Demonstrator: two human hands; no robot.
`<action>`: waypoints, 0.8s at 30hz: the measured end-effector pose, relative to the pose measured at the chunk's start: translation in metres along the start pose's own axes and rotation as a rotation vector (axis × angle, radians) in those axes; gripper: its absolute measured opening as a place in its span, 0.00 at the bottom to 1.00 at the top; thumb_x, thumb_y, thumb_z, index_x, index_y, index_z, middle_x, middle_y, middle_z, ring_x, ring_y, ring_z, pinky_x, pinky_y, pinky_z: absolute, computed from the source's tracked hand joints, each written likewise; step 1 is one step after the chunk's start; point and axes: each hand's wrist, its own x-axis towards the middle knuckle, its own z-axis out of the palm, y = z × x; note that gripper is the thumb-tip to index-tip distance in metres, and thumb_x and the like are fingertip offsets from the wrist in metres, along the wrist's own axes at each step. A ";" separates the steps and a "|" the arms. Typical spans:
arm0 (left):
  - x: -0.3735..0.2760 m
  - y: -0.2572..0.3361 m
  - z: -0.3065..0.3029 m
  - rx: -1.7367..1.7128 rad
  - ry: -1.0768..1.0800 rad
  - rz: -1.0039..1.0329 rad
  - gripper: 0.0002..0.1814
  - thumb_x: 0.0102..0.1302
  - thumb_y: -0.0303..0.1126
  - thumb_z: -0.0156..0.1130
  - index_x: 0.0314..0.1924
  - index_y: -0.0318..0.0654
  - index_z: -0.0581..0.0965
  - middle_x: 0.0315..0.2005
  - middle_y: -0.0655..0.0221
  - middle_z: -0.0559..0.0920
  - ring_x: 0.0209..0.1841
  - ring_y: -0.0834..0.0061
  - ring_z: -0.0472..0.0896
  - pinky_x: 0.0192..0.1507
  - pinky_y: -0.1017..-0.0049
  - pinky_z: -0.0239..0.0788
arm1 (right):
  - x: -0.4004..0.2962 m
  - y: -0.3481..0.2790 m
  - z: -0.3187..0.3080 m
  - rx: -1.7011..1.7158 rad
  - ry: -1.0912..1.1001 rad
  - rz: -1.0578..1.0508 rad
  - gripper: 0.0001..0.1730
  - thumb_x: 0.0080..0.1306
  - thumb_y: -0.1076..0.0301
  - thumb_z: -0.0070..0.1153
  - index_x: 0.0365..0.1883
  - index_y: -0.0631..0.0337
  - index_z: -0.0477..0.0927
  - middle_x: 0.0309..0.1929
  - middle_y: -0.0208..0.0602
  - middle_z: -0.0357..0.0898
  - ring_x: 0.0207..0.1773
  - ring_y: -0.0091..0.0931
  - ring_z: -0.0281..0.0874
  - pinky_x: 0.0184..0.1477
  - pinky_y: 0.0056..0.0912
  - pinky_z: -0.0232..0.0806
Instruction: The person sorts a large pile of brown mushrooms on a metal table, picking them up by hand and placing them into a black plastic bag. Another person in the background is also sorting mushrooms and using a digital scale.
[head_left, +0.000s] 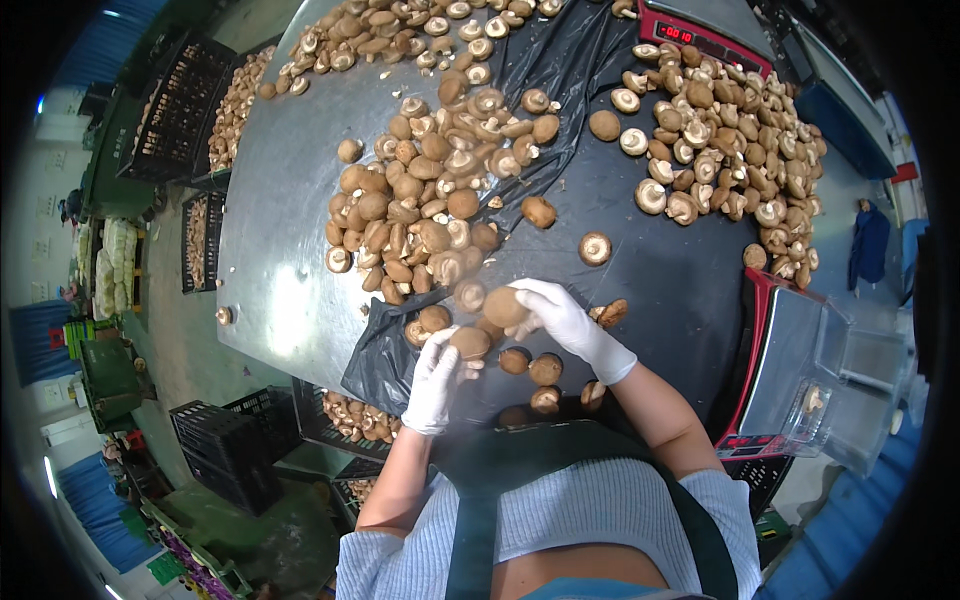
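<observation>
In a white glove, my left hand holds a brown shiitake mushroom at the near side of the table. My right hand, gloved the same way, grips another shiitake mushroom by its cap, slightly higher and to the right. Several loose mushrooms lie below and between the hands on black plastic sheeting. Just beyond my hands spreads a large mushroom pile, partly blurred at its right side. A bunched fold of black plastic is beside my left hand.
A second mushroom heap covers the right side, between a red scale and a nearer scale bearing a clear plastic container. More mushrooms lie at the far edge of the metal table. Black crates stand at left.
</observation>
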 end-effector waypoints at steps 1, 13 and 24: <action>0.001 0.003 0.002 -0.137 -0.053 -0.040 0.20 0.74 0.37 0.52 0.61 0.38 0.65 0.47 0.60 0.78 0.40 0.68 0.82 0.40 0.75 0.76 | -0.008 0.003 -0.004 0.076 0.009 0.029 0.20 0.75 0.64 0.40 0.57 0.71 0.70 0.43 0.45 0.81 0.36 0.28 0.83 0.39 0.29 0.76; -0.002 -0.011 0.039 0.182 -0.127 0.012 0.12 0.76 0.34 0.49 0.55 0.38 0.69 0.41 0.67 0.77 0.34 0.81 0.78 0.34 0.79 0.74 | -0.047 0.006 0.015 -0.008 -0.202 0.070 0.26 0.67 0.73 0.57 0.63 0.65 0.68 0.57 0.39 0.74 0.54 0.23 0.74 0.57 0.27 0.67; -0.020 -0.006 0.016 0.941 -0.243 0.241 0.11 0.70 0.28 0.54 0.51 0.35 0.72 0.43 0.58 0.78 0.48 0.58 0.79 0.51 0.70 0.69 | -0.066 -0.106 -0.117 1.254 -0.084 -0.672 0.50 0.65 0.47 0.58 0.73 0.69 0.48 0.72 0.57 0.53 0.69 0.44 0.60 0.71 0.49 0.55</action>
